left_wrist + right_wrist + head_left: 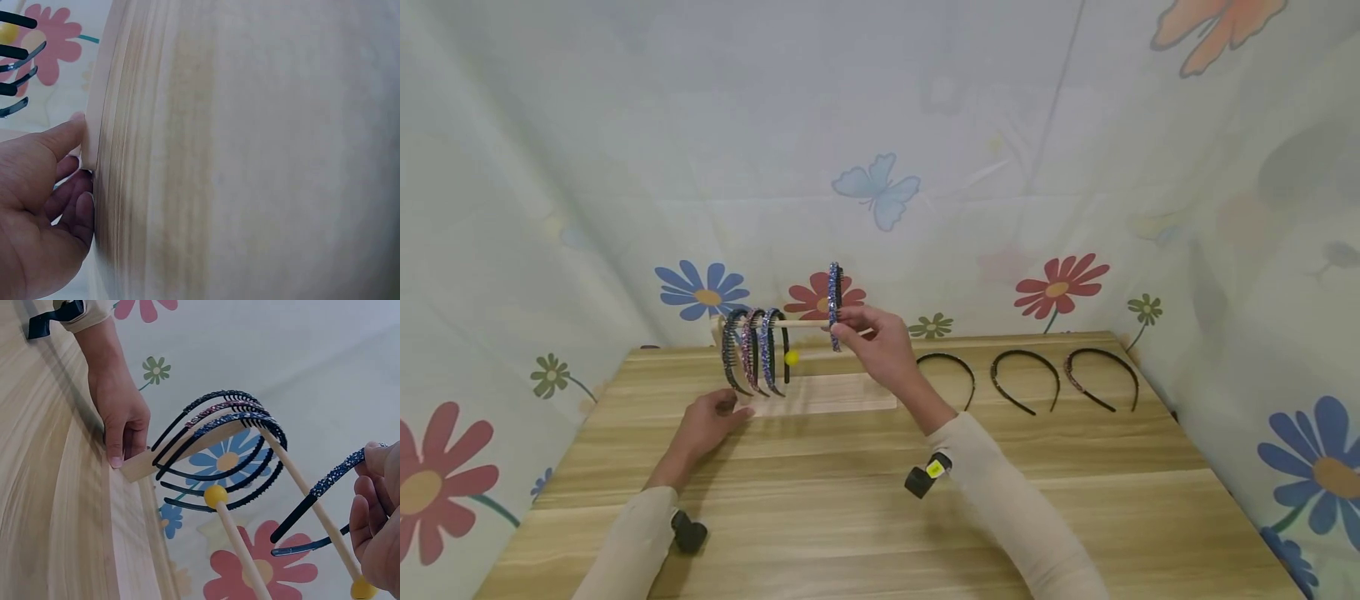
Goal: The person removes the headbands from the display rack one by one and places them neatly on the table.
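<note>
My right hand (880, 346) pinches a blue glittery headband (834, 304) between thumb and fingers. In the right wrist view this headband overlaps a rod of the wooden stand, near the rod's yellow ball tip (363, 589). Three more glittery headbands hang side by side at the stand's left: a dark one (728, 354), a pinkish one (747, 354) and a blue one (766, 354). My left hand (703, 425) grips the left end of the stand's flat base (827, 394), thumb on top. A second rod (242, 549) also ends in a yellow ball.
On the wooden table (850, 508), three headbands lie in a row at the right: a dark one (973, 383) partly behind my right arm, another dark one (1015, 353), and a pinkish one (1072, 377). A flower-printed cloth (970, 242) hangs behind the table.
</note>
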{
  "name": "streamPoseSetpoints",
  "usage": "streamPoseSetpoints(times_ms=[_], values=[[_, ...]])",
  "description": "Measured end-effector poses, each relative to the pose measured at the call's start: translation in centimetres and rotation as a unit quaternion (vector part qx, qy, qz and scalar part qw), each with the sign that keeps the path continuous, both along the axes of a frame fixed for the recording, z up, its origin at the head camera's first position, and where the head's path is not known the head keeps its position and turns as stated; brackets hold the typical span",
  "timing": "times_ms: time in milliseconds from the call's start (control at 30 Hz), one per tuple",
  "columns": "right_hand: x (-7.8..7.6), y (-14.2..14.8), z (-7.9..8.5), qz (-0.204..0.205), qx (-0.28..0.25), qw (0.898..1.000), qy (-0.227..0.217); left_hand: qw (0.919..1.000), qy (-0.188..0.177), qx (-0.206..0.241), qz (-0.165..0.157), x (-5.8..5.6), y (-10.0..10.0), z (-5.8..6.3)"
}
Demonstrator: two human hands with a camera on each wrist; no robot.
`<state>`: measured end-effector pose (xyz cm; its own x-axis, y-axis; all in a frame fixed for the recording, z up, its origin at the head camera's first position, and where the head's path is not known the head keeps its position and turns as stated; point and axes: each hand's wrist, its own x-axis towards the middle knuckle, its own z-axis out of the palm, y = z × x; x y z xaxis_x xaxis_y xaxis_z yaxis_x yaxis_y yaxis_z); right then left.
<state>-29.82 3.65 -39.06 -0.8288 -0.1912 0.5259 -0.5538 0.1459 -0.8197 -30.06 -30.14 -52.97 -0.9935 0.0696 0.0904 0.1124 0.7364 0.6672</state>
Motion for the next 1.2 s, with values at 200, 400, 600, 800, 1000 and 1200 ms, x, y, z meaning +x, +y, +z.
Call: streamPoseSetpoints(times_ms=[200,400,600,800,1000,1200], values=[[0.1,1.2,0.5,-0.021,-0.001,1.000,-0.007,1.0000,-0.001,0.000,0.000,0.0,0.0,0.0],[0.5,2.7,1.1,-0.031,0.007,0.999,-0.013,0.9999,-0.010,-0.002,0.000,0.1,0.1,0.0],[0.9,4.0,1.6,-0.051,0.028,0.998,-0.005,0.9999,-0.013,-0.004,-0.002,0.0,0.1,0.0],[1.3,5.6,1.6,-0.059,0.040,0.997,-0.002,0.9998,-0.016,-0.009,0.000,0.1,0.1,0.0],[1.3,7.1,1.2,-0.071,0.040,0.997,0.008,0.9996,-0.026,-0.008,0.002,0.2,0.0,0.0],[1.3,8.8,0.9,-0.080,0.048,0.995,0.029,0.9997,-0.022,-0.007,-0.005,0.0,0.1,0.1]])
